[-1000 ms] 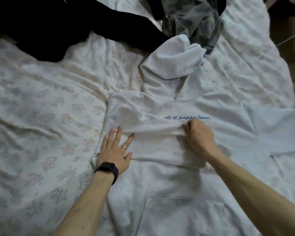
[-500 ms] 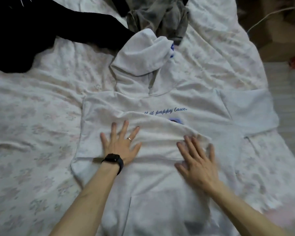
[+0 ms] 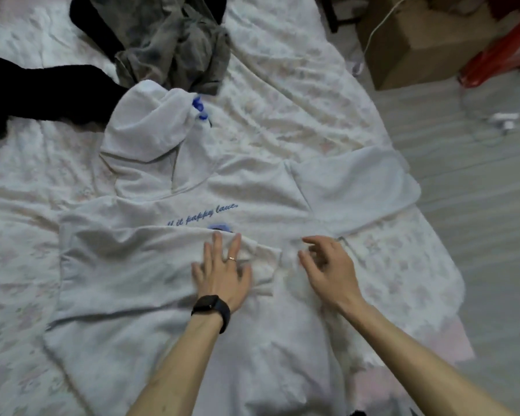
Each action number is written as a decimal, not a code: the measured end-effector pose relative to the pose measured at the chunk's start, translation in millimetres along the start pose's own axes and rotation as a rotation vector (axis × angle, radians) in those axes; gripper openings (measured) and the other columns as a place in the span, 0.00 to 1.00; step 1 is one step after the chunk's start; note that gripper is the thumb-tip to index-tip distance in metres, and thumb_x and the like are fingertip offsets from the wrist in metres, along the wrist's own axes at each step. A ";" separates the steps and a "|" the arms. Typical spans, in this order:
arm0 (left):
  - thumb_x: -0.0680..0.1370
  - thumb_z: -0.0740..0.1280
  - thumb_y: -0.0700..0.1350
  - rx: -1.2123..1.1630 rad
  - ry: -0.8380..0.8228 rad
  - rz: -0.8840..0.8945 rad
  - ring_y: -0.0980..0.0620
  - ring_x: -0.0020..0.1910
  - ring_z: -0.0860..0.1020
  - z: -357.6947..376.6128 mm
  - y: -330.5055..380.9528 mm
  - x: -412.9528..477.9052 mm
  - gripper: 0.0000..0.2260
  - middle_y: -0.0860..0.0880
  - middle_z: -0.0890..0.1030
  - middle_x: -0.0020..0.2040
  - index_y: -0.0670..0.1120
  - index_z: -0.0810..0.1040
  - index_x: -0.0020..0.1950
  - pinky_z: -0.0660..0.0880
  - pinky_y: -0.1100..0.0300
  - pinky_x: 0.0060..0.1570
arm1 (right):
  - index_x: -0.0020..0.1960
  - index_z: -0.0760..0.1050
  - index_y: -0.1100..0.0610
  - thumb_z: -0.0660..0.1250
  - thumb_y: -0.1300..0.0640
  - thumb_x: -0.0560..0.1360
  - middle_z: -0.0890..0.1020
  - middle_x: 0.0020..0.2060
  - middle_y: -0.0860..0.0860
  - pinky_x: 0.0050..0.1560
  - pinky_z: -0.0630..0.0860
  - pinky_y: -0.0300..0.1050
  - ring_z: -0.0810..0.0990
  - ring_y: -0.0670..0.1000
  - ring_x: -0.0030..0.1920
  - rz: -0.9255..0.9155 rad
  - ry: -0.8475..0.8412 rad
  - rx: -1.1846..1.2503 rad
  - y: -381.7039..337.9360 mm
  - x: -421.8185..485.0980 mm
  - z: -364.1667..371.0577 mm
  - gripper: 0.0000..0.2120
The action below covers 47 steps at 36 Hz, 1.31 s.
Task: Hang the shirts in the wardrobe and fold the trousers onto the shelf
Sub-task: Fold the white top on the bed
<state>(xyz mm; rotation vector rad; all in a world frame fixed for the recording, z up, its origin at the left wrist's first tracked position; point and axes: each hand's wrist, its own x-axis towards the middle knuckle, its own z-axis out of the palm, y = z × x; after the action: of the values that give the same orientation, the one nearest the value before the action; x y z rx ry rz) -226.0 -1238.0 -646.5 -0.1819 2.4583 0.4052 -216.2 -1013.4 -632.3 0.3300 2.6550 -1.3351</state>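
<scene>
Both hands have shifted rightward across the white hoodie (image 3: 267,205): the left hand (image 3: 222,277) now presses flat, fingers spread, on the cuff end of the folded sleeve (image 3: 117,259) at the chest, while the right hand (image 3: 332,268) sits just beside it, fingers loosely bent, holding nothing. The hoodie lies face up on the bed (image 3: 27,175) near its right edge, hood toward the far edge, where a grey garment (image 3: 174,43) and a black garment (image 3: 57,94) lie.

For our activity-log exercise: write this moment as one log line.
garment: white hoodie face-up on bed | left hand: flat on folded-in sleeve | right hand: open, holding nothing
</scene>
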 end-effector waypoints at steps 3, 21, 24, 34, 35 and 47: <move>0.82 0.58 0.56 -0.018 0.051 0.167 0.49 0.81 0.41 -6.2 71.2 12.2 0.30 0.51 0.39 0.82 0.60 0.48 0.81 0.44 0.41 0.77 | 0.61 0.76 0.51 0.69 0.48 0.79 0.79 0.53 0.42 0.55 0.75 0.37 0.79 0.41 0.52 0.364 0.179 0.236 19.5 29.7 -43.4 0.13; 0.82 0.41 0.65 0.682 -0.185 0.516 0.47 0.77 0.27 35.7 283.7 122.5 0.26 0.55 0.29 0.79 0.66 0.35 0.78 0.31 0.32 0.71 | 0.63 0.79 0.57 0.79 0.48 0.69 0.87 0.49 0.56 0.35 0.83 0.51 0.87 0.57 0.44 1.063 0.399 1.299 226.8 213.5 -174.3 0.26; 0.82 0.39 0.65 0.671 -0.186 0.517 0.48 0.75 0.24 45.1 279.7 126.6 0.26 0.56 0.25 0.77 0.66 0.32 0.77 0.30 0.31 0.70 | 0.61 0.80 0.57 0.78 0.51 0.71 0.87 0.47 0.55 0.36 0.83 0.55 0.87 0.56 0.42 1.081 0.408 1.344 237.4 223.8 -186.3 0.21; 0.77 0.57 0.71 -0.295 -0.366 0.195 0.47 0.76 0.65 -16.0 311.9 114.5 0.29 0.52 0.70 0.75 0.56 0.72 0.73 0.59 0.48 0.74 | 0.45 0.82 0.48 0.71 0.55 0.75 0.84 0.41 0.45 0.48 0.81 0.47 0.82 0.44 0.43 0.494 0.496 0.979 128.8 208.4 -238.5 0.03; 0.75 0.58 0.73 -0.537 -0.381 0.107 0.46 0.70 0.74 -34.8 314.3 108.5 0.31 0.51 0.77 0.68 0.55 0.75 0.69 0.66 0.48 0.70 | 0.47 0.82 0.48 0.71 0.55 0.76 0.84 0.41 0.42 0.47 0.79 0.43 0.81 0.41 0.43 0.401 0.468 0.917 109.5 201.1 -235.3 0.03; 0.68 0.78 0.45 -0.426 -0.332 -0.117 0.49 0.55 0.80 -193.6 146.2 37.6 0.25 0.45 0.82 0.57 0.47 0.77 0.64 0.77 0.57 0.52 | 0.57 0.83 0.43 0.60 0.48 0.70 0.84 0.54 0.45 0.51 0.78 0.55 0.81 0.56 0.50 -0.305 -0.280 0.043 -54.8 59.7 -40.8 0.19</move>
<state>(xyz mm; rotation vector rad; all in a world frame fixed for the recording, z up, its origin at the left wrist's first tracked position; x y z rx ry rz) -399.0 -1165.4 -488.2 -0.3998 2.0018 0.8331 -289.6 -1004.7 -579.8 -0.2520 2.5104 -1.4007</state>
